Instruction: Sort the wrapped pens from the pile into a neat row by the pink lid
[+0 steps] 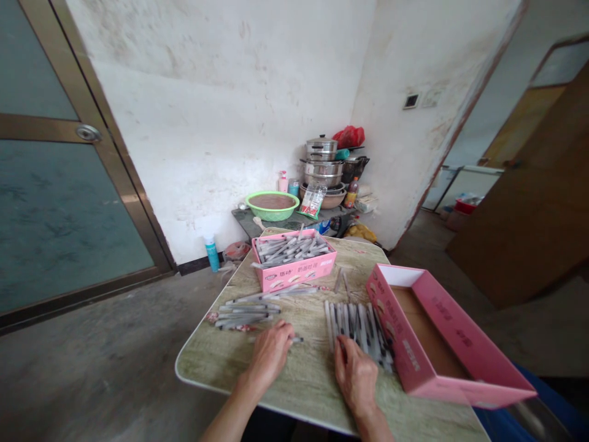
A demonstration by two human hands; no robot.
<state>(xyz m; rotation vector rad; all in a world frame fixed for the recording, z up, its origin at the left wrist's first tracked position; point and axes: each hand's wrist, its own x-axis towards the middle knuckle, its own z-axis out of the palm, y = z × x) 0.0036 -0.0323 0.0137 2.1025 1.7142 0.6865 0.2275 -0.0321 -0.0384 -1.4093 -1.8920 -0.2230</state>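
My left hand (271,348) is closed around a pen (298,339), whose dark end sticks out to the right of the fingers. My right hand (358,373) is pinched at the near end of a pen in a side-by-side row of translucent grey pens (353,319); the fingers partly hide it. Left of centre lies a loose pile of similar pens (243,314), above my left hand. Behind it stands a pink box (299,272) heaped with pens. A larger pink box (416,353), open at the top with a brown bottom, sits right of the row.
The table (211,359) has a pale rim and rounded corners. Beyond it, a low stand (242,218) carries a green basin (273,215), stacked steel pots (322,166) and a bottle (352,191). A blue spray can (211,255) stands on the floor by the wall.
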